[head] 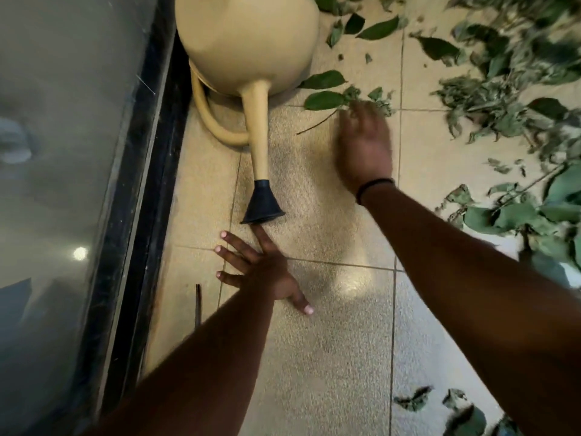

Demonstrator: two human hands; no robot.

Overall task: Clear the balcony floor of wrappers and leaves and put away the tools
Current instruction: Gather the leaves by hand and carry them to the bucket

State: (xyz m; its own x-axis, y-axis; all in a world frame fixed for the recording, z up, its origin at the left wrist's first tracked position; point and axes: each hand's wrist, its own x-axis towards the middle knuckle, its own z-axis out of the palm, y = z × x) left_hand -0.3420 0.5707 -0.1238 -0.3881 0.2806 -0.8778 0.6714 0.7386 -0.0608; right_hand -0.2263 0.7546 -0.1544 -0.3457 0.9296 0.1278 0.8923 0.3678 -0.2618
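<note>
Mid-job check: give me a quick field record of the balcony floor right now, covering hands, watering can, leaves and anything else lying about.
left hand: left hand flat on the beige tiled floor, fingers spread, beside the nozzle
right hand: right hand reaching to a leafy twig; blurred, grip unclear
watering can: cream plastic watering can by the glass door, black rose nozzle pointing toward the person
leaves: green cut leaves heaped on the right, not yet cleared
other: thin dark stick near the door frame
wrappers: none identifiable

The right hand (361, 146) is blurred; its fingertips hide among leaves (371, 99). The watering can (248, 42) is cut off above.
</note>
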